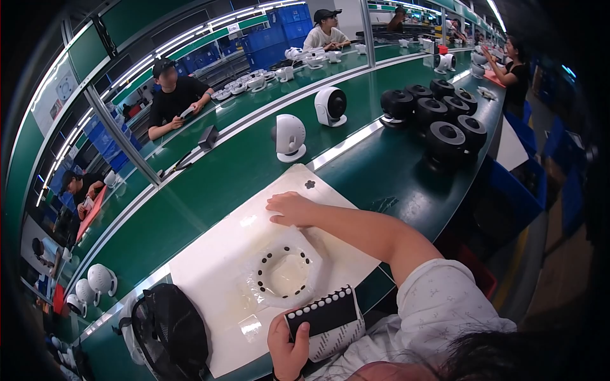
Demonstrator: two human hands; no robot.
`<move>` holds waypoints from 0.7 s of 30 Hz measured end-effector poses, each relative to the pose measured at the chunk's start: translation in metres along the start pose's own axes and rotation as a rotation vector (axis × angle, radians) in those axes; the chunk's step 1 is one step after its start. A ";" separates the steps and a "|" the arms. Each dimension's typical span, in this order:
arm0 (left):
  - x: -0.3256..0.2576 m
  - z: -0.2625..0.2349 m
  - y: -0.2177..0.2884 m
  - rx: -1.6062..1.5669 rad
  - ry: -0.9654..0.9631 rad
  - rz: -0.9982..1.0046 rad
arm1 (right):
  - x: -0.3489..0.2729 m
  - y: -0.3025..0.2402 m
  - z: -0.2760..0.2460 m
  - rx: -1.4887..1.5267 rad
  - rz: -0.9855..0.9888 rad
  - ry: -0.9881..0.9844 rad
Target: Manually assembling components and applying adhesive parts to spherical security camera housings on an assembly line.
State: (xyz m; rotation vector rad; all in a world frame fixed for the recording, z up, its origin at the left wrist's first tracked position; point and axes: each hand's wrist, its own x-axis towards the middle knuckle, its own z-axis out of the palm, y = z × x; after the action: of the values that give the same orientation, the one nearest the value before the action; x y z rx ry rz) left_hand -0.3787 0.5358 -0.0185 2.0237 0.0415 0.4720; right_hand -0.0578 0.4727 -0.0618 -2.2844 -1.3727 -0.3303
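Observation:
My left hand (289, 348), at the lower middle, is closed on a curved white housing part (333, 336) with rows of slots. A black panel (323, 314) lies along its upper side, edged by a row of white round dots. My right hand (293, 209) rests on the white mat (213, 279), just beyond a thick white ring-shaped block (316, 249). Its fingers point left, slightly apart, and I see nothing in them. Several small black oval pads (261, 272) sit around the block's round opening.
A black mesh bag (171, 330) lies left of the mat. On the green conveyor stand white round-headed devices (290, 136), (330, 106). Several black round units (448, 138) crowd the right. Blue bins (518, 190) stand beyond the table edge. Other people work across the line.

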 end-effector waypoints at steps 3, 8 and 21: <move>-0.001 -0.002 0.004 0.003 0.008 -0.008 | 0.003 -0.004 0.000 0.002 -0.014 0.008; 0.001 0.003 0.001 -0.003 -0.012 0.009 | -0.003 0.004 0.002 -0.006 0.007 0.002; 0.002 0.003 0.006 0.027 -0.002 0.022 | -0.001 0.001 -0.001 0.023 0.014 -0.020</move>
State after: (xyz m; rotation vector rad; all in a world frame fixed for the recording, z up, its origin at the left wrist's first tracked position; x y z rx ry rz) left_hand -0.3770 0.5308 -0.0143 2.0526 0.0247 0.4859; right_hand -0.0574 0.4706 -0.0618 -2.2831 -1.3623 -0.2862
